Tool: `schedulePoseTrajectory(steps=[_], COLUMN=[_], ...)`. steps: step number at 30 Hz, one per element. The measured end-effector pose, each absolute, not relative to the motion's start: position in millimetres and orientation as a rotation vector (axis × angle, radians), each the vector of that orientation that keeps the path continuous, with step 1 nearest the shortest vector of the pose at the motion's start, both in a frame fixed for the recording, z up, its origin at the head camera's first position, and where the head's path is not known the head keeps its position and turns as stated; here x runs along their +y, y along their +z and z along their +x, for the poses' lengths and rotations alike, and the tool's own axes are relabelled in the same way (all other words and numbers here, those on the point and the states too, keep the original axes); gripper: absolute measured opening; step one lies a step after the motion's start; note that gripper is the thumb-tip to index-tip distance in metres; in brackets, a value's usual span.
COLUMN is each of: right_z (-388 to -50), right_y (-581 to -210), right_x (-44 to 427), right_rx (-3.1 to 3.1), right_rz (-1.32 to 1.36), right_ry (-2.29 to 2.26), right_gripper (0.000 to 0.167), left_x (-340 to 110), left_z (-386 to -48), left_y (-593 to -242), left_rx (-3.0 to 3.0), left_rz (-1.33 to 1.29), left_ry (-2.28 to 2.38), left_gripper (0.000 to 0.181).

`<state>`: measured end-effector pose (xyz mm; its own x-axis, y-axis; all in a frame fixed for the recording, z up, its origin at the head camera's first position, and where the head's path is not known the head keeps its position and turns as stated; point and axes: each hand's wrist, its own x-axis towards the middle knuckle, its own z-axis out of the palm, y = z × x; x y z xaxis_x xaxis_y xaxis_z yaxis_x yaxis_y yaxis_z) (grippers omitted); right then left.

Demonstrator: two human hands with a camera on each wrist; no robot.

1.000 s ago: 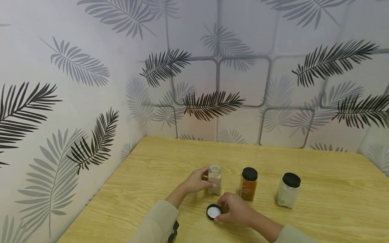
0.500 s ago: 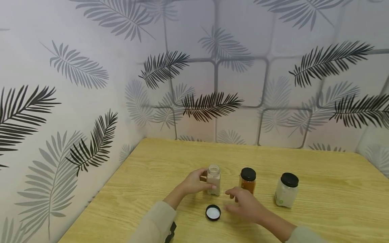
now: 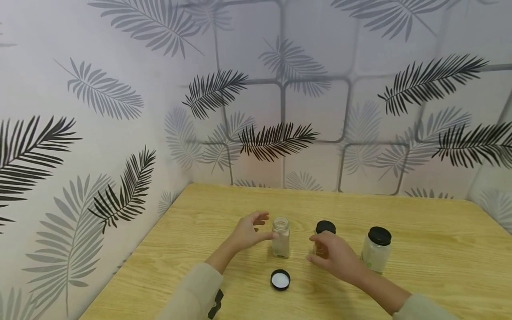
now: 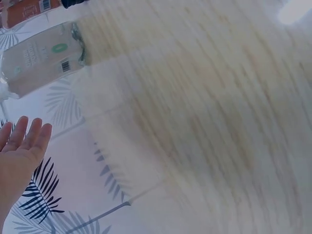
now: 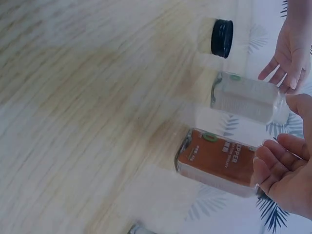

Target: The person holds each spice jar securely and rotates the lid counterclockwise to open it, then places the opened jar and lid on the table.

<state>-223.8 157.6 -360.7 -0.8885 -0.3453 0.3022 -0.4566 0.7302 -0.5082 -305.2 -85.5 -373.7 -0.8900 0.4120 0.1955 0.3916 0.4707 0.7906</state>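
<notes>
An uncapped clear jar (image 3: 281, 245) of pale powder stands upright on the table, left of centre. My left hand (image 3: 245, 233) is beside it with spread, relaxed fingers; its thumb overlaps the jar in the head view, and contact is unclear. In front of the jar lies its black lid (image 3: 280, 280), white inside facing up. My right hand (image 3: 340, 260) has come to a jar of reddish-brown pepper (image 5: 214, 158), capped in black. The fingers are loosely bent around its upper part without a visible grip, and the hand hides much of this jar in the head view.
A third jar (image 3: 375, 254), with white contents and a black cap, stands to the right, partly behind the right hand. A black object (image 3: 216, 305) lies beside the left sleeve. Patterned walls border the wooden table (image 3: 224, 202) at the back and left.
My right hand let go of the black lid, leaving it on the table, and moved right to the pepper jar. My left hand released the uncapped jar and drew slightly left.
</notes>
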Motion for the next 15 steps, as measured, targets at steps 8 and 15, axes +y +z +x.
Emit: schedulePoseTrajectory(steps=[8,15], right_z=[-219,-217], right_y=[-353,-352], right_x=[173,184], right_rx=[-2.678,-2.639], right_rz=[0.603,0.534], right_ry=[0.854,0.777], right_gripper=[0.029,0.032], left_x=[-79,-68], left_z=[-301,-295], left_y=[-360,-351], left_rx=[2.751,2.731], left_rz=[0.756,0.791], left_ry=[1.531,1.6], left_gripper=[0.06,0.059])
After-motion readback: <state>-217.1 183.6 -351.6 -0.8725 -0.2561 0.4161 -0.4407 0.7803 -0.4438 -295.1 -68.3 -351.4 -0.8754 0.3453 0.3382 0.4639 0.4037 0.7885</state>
